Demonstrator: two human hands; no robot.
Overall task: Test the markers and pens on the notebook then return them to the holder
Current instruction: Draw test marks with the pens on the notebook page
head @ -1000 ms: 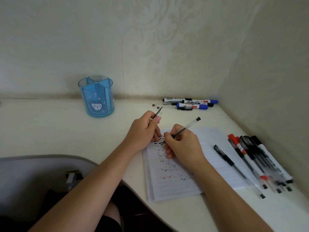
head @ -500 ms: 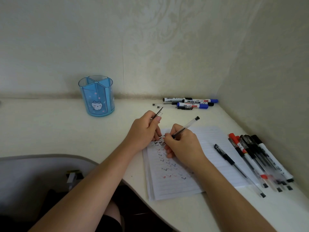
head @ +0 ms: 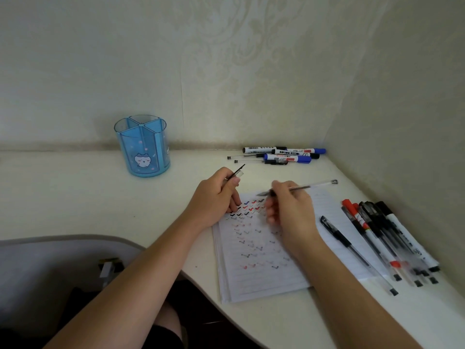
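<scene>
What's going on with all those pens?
A person is trying out pens. The right hand holds a clear pen over the notebook, already full of little ticks. The left hand pinches what looks like its cap. More pens lie on the right, markers at the back, and nothing sticks out of the blue holder.

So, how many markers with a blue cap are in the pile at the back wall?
2. One blue-capped marker lies farther back, cap to the right; the second blue-capped marker lies just in front of it. More may be hidden beneath them.
</scene>
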